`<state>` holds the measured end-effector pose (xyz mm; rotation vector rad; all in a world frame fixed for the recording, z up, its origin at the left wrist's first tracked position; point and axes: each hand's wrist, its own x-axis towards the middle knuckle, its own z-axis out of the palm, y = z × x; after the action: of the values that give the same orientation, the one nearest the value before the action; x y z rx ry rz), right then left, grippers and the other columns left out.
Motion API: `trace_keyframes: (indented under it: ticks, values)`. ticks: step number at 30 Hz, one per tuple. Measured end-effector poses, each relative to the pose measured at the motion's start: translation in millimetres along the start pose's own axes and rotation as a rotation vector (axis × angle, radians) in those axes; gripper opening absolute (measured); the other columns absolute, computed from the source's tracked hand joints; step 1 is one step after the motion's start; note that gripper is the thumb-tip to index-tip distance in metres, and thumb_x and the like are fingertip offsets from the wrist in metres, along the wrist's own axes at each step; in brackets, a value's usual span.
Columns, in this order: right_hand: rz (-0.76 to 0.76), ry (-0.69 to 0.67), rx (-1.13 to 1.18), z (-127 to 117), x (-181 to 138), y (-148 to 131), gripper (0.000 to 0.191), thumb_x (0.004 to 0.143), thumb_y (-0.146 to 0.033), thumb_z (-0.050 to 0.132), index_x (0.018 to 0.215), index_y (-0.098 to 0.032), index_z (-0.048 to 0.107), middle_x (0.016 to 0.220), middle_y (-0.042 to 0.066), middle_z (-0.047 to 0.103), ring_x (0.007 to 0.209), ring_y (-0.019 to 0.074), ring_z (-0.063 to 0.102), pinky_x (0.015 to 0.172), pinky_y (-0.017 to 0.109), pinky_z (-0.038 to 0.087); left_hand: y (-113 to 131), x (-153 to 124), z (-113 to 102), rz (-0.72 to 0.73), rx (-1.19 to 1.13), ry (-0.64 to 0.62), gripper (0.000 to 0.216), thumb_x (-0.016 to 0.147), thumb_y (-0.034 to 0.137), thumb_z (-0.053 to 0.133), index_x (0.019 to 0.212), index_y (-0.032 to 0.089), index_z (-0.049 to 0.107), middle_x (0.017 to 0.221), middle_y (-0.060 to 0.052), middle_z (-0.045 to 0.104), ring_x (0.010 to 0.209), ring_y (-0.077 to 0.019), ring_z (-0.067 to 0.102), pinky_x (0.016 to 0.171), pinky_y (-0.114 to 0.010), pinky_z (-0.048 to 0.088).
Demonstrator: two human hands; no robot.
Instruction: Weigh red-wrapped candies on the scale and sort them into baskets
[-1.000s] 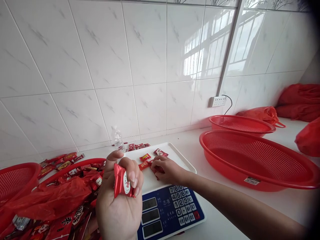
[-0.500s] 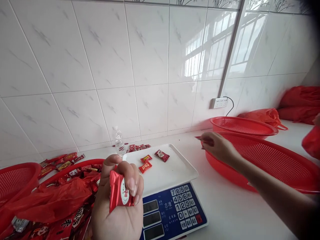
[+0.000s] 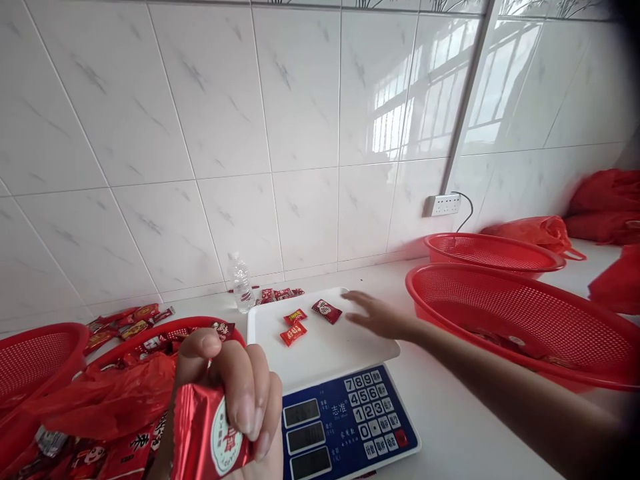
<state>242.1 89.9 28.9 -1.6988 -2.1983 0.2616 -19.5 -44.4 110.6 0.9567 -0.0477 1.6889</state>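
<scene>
My left hand [image 3: 245, 393] is closed on a red wrapped candy [image 3: 213, 433] with a white oval label, held close to the camera at the bottom. Over the right side of a white scale tray [image 3: 280, 360], my right hand [image 3: 380, 317] reaches in with its fingers stretched out, slightly blurred, and nothing visible in them. Just left of its fingertips lies a dark red packet [image 3: 327, 311]. Two smaller candies, a red and yellow one [image 3: 295, 316] and an orange-red one [image 3: 293, 334], lie together on the tray. The scale's blue keypad panel [image 3: 345, 423] is in front.
On the right stand a large red basket [image 3: 450, 280] with some packets at its bottom and another red basket [image 3: 495, 250] behind. At left are a basket [image 3: 40, 333] and a heap of candies under a red bag [image 3: 120, 393]. A clear bottle [image 3: 241, 287] stands by the wall.
My right hand has moved left from the large basket's rim to the tray and no longer shows the small red packet. Packets now show in that basket. My left hand has come lower and nearer.
</scene>
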Motion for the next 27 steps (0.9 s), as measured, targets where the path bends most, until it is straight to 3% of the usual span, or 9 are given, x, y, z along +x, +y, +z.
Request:
trace_keyframes:
  ticks: [2,5,7,11,14,16,20,23,27]
  values:
    - [-0.069,-0.084,0.018,25,22,-31,0.064,0.084,-0.059,0.039,0.136,-0.023,0.042,0.139,0.011,0.045,0.128,0.0279,0.039,0.101,0.044,0.036,2,0,-1,0.009,0.005,-0.034,0.008,0.084,0.015,0.059,0.091,0.019,0.059,0.057,0.004,0.063,0.047,-0.0072,0.053,0.032,-0.008,0.040]
    - [-0.142,-0.140,0.022,48,45,-66,0.073,0.083,-0.065,0.034,0.141,-0.021,0.033,0.145,0.016,0.034,0.135,0.0363,0.023,0.103,0.060,0.022,5,0,-2,0.019,0.017,-0.049,0.008,0.084,0.015,0.058,0.092,0.018,0.059,0.059,0.004,0.064,0.049,-0.0072,0.055,0.032,-0.008,0.038]
    - [-0.221,-0.168,0.019,54,51,-81,0.071,0.080,-0.069,0.039,0.137,-0.026,0.040,0.145,0.014,0.035,0.134,0.0380,0.023,0.102,0.063,0.019,6,0,-1,0.025,0.022,-0.041,0.008,0.084,0.016,0.059,0.092,0.018,0.059,0.059,0.004,0.065,0.049,-0.0071,0.055,0.032,-0.008,0.037]
    - [-0.367,-0.153,0.004,57,46,-98,0.047,0.080,-0.058,0.051,0.117,-0.029,0.058,0.127,0.009,0.052,0.120,0.0290,0.043,0.099,0.048,0.030,5,1,1,0.019,0.019,0.013,0.007,0.085,0.017,0.054,0.088,0.021,0.058,0.056,0.003,0.062,0.047,-0.0089,0.053,0.034,-0.011,0.038]
    - [-0.363,-0.101,-0.016,57,37,-99,0.031,0.082,-0.045,0.053,0.103,-0.024,0.062,0.109,0.009,0.059,0.097,0.0242,0.056,0.080,0.036,0.042,2,1,1,0.006,0.029,0.022,0.006,0.085,0.018,0.054,0.088,0.021,0.058,0.055,0.003,0.060,0.045,-0.0093,0.052,0.035,-0.012,0.040]
    - [-0.321,-0.064,-0.024,55,32,-96,0.023,0.081,-0.039,0.055,0.093,-0.021,0.063,0.099,0.009,0.062,0.081,0.0203,0.059,0.066,0.030,0.042,0,1,0,-0.001,0.047,0.007,0.006,0.083,0.021,0.058,0.089,0.021,0.059,0.056,0.003,0.060,0.045,-0.0088,0.050,0.036,-0.012,0.041]
    - [-0.200,0.068,-0.025,35,18,-75,0.015,0.083,-0.034,0.053,0.079,-0.020,0.058,0.077,0.002,0.065,0.064,0.0140,0.060,0.056,0.023,0.039,-2,0,1,-0.060,0.090,0.020,0.008,0.082,0.022,0.059,0.090,0.022,0.061,0.055,0.002,0.056,0.046,-0.0084,0.047,0.037,-0.013,0.042]
    - [-0.046,0.216,-0.042,2,1,-43,0.024,0.088,-0.040,0.043,0.078,-0.021,0.054,0.068,0.000,0.064,0.053,0.0112,0.058,0.047,0.020,0.035,-4,1,2,-0.082,0.120,0.033,0.010,0.080,0.023,0.060,0.090,0.022,0.062,0.055,0.002,0.053,0.046,-0.0082,0.044,0.037,-0.013,0.041]
    - [0.192,0.436,-0.156,-50,-30,15,0.028,0.086,-0.046,0.041,0.075,-0.022,0.051,0.069,0.005,0.065,0.056,0.0177,0.060,0.045,0.023,0.033,-9,1,2,-0.114,0.123,0.015,0.013,0.077,0.025,0.063,0.089,0.022,0.061,0.056,0.002,0.052,0.046,-0.0069,0.042,0.040,-0.013,0.040]
